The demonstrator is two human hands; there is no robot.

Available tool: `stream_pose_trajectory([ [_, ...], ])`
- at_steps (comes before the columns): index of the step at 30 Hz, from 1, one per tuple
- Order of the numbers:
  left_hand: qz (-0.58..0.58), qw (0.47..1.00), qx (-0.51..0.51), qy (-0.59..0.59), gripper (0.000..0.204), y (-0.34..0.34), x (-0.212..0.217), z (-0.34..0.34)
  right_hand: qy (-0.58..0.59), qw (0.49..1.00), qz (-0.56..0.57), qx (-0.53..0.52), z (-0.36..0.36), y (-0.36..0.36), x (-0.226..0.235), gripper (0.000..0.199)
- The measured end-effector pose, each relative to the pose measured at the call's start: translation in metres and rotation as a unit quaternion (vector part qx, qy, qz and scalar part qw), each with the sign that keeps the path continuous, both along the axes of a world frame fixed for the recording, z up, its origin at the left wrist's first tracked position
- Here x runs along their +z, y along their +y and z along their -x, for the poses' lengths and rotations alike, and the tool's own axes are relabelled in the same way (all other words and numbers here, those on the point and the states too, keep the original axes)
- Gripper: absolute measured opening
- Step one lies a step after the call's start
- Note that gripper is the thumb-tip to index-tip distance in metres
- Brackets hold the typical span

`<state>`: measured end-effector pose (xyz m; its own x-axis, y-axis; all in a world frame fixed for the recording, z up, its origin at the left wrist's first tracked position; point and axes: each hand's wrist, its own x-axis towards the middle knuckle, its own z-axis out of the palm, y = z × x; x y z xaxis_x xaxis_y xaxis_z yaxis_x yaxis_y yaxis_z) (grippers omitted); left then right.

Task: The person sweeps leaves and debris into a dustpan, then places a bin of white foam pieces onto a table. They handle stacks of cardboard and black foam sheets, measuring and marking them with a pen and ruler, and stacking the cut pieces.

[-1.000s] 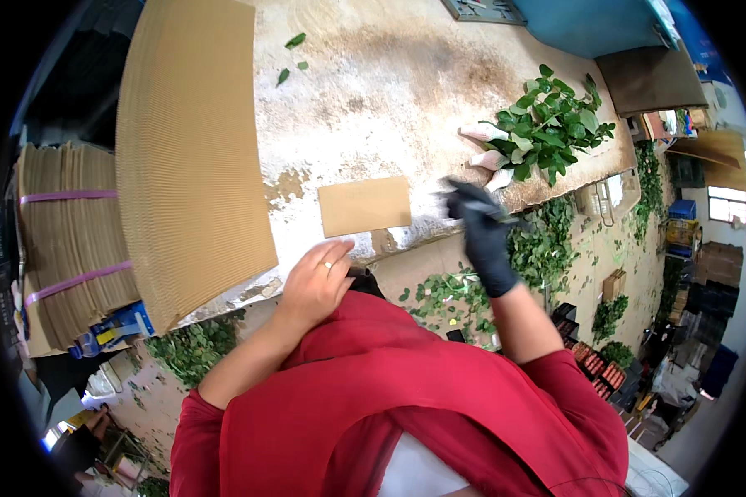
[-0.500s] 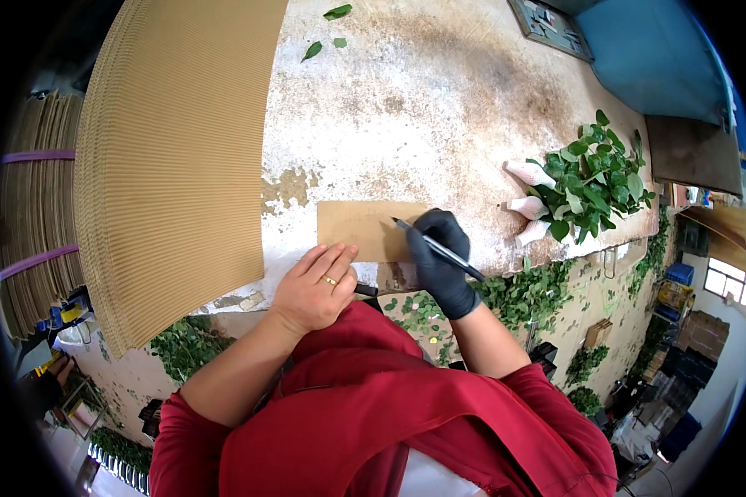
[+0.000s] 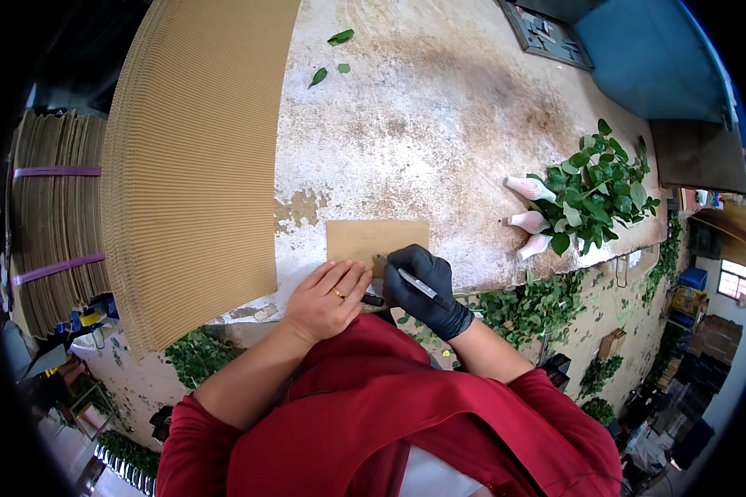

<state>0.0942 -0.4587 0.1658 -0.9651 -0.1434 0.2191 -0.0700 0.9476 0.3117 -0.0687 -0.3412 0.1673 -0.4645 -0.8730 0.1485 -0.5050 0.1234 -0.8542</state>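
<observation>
A small rectangle of brown cardboard [image 3: 373, 235] lies at the near edge of the worn white table. My left hand [image 3: 330, 296], bare with a gold ring, presses its lower left part with fingers stretched out flat. A short black piece [image 3: 373, 300] pokes out beside that hand; whether the hand grips it is hidden. My right hand [image 3: 419, 286], in a black glove, is closed around a grey and black marker pen [image 3: 417, 282]. The pen's tip meets or hovers just over the cardboard's lower middle. Faint marks may be on the card, too small to make out.
Corrugated cardboard [image 3: 203, 166] covers the table's left side, beside a strapped cardboard stack [image 3: 58, 224]. At right lie leafy stems [image 3: 597, 195] with pale mesh-wrapped flower heads [image 3: 530, 189]. Loose leaves [image 3: 340, 37] lie far back. Leaves [image 3: 522, 306] litter the floor below the edge.
My right hand has moved left and down across the card with the pen, nearer my left hand. The left hand stays on the card. The whole view has shifted slightly.
</observation>
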Motion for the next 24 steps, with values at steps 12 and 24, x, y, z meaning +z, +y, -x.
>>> stream_pose_trajectory([
  [12, 0.017, 1.000, -0.002, 0.015, 0.045, 0.001, 0.001, 0.001, 0.062, 0.996, 0.026, 0.052, -0.005, -0.001, -0.012, 0.021],
  [24, 0.021, 1.000, 0.001, 0.018, 0.048, 0.002, -0.001, 0.001, 0.076, 0.997, 0.012, 0.001, -0.007, -0.003, -0.012, 0.017],
])
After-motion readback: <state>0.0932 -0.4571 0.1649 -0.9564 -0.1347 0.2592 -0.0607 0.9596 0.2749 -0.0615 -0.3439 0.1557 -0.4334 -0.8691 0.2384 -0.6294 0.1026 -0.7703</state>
